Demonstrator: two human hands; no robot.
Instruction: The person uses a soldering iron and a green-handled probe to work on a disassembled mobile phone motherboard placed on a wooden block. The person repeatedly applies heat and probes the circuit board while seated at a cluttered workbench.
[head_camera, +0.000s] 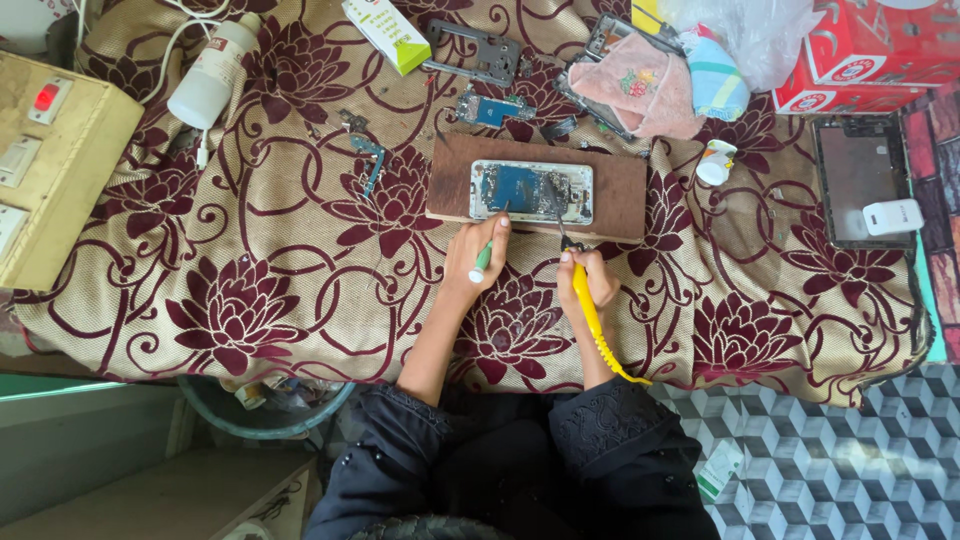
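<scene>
In the head view, just above the middle of the frame, an opened phone (531, 191) lies face down on a brown wooden board (620, 190), its blue inner parts showing. The left hand (477, 255), just below the board's lower edge, is closed around a small green and white tool (482, 262) whose tip points up toward the phone. The right hand (588, 282), beside it to the right, grips a yellow soldering iron (590, 310); its dark tip reaches the phone's lower right part. Both rest on a cream cloth with dark red flowers (250, 260). At the upper left lies a white bottle (212, 72), and a beige switch box (50, 160) sits at the left edge. A pink cloth (640, 95) lies above the board.
</scene>
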